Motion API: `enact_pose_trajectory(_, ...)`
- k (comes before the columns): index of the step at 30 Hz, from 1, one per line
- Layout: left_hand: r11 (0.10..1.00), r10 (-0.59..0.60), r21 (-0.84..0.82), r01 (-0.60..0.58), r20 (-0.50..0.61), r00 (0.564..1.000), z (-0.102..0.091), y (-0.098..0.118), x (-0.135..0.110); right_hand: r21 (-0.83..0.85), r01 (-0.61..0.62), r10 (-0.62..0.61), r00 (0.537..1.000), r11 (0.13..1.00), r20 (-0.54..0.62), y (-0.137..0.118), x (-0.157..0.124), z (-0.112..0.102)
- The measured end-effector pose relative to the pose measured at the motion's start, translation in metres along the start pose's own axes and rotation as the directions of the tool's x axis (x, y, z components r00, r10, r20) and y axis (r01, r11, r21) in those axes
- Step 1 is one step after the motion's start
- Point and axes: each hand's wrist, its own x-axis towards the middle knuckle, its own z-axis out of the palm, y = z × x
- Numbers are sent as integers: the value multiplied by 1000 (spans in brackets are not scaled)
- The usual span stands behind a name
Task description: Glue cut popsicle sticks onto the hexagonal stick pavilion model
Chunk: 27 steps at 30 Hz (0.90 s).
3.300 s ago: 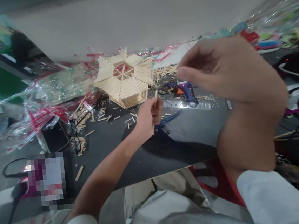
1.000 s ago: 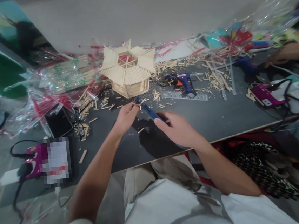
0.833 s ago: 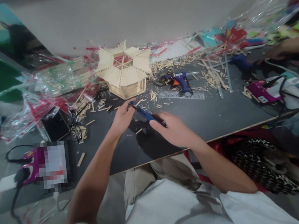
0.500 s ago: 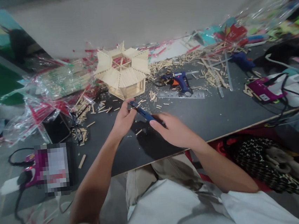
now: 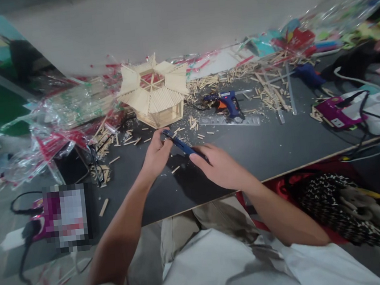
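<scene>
- Wrapped around the handles of a blue hand tool (image 5: 184, 146), our right hand (image 5: 219, 164) had its thumb along the near side.
- Our left hand (image 5: 157, 154) had thumb and fingers bent in at the tool's head; we could not tell whether they pinched anything.
- Both our forearms slanted inward over the front edge of the table (image 5: 244, 150), right wrist nearly straight.
- We had the tool tilted above the table, between its front edge and the wooden model (image 5: 159, 99) toward the back edge.
</scene>
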Motion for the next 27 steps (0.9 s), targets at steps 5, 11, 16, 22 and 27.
enact_pose_trajectory(5,995,-90,-39,90,9,996,1,3,0,-87,2,1,999,996,32,-1,1,2)
enact_pose_trajectory(11,997,-68,-25,68,15,998,0,3,-1,-103,-14,22,997,995,76,-4,0,-1)
enact_pose_trajectory(16,995,-96,-14,97,23,995,1,7,-5,-193,-106,121,991,975,65,-12,1,-2)
enact_pose_trajectory(22,991,-127,-32,127,21,992,1,14,-7,-319,-205,238,969,925,66,-17,4,-4)
enact_pose_trajectory(27,992,-122,-33,123,9,992,2,11,-6,-399,-205,248,967,894,58,-12,8,-2)
